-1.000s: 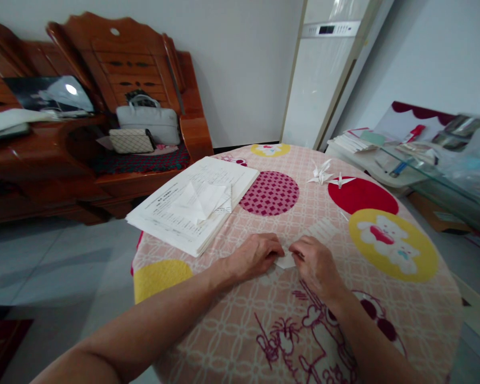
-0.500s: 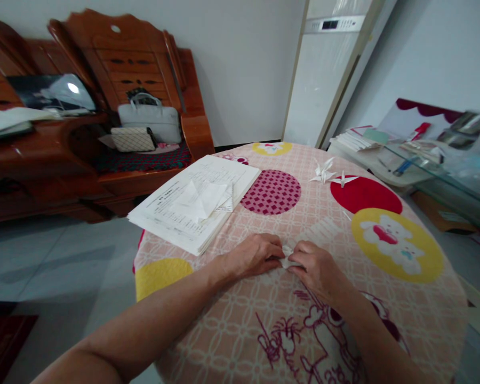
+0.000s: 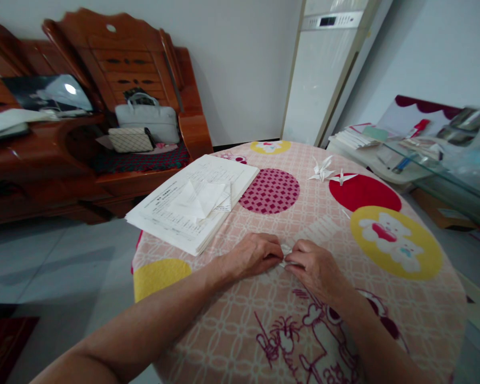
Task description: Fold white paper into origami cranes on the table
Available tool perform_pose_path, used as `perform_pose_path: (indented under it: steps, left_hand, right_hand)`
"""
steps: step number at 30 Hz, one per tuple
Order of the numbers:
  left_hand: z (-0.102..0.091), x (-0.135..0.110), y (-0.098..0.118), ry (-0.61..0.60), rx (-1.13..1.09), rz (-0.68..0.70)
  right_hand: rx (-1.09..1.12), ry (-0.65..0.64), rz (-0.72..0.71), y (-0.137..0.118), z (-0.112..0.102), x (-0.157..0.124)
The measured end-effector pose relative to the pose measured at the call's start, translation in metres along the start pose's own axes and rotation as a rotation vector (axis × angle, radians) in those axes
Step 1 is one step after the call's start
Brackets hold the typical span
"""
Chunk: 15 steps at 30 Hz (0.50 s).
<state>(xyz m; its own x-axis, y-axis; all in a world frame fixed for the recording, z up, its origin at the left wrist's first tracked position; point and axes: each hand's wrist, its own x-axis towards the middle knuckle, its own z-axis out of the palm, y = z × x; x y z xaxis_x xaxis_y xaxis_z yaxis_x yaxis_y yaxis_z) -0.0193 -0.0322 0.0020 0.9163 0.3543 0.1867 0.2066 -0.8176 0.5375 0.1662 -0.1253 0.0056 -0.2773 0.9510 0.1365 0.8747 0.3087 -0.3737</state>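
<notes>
A small piece of folded white paper (image 3: 285, 249) lies low over the patterned tablecloth (image 3: 224, 320), mostly covered by my fingers. My left hand (image 3: 260, 254) pinches its left side, fingers closed. From the other side my right hand (image 3: 314, 265) grips it between thumb and fingers, the fingertips of both hands nearly touching. Further back on the table rest white folded paper cranes (image 3: 322, 169), with another crane (image 3: 343, 178) on the red circle of the cloth. The exact folds of the held paper are hidden.
A stack of printed sheets (image 3: 164, 213) lies at the table's left, topped by folded white paper (image 3: 198, 200). Beyond stands a wooden sofa (image 3: 136, 48) with a grey handbag (image 3: 148, 121). At right a glass shelf (image 3: 432, 165) holds papers and bowls.
The right hand's fingers have shifted slightly left, closer to the left hand, and less of the folded paper shows. The camera view has moved slightly.
</notes>
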Motion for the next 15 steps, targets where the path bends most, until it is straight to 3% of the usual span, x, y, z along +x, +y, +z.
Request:
perform_pose_path:
  steps: [15]
  left_hand:
    - [0.0026, 0.0020, 0.0015, 0.022, -0.067, -0.165]
  right_hand:
    - [0.223, 0.067, 0.142, 0.0035, 0.0023, 0.0034]
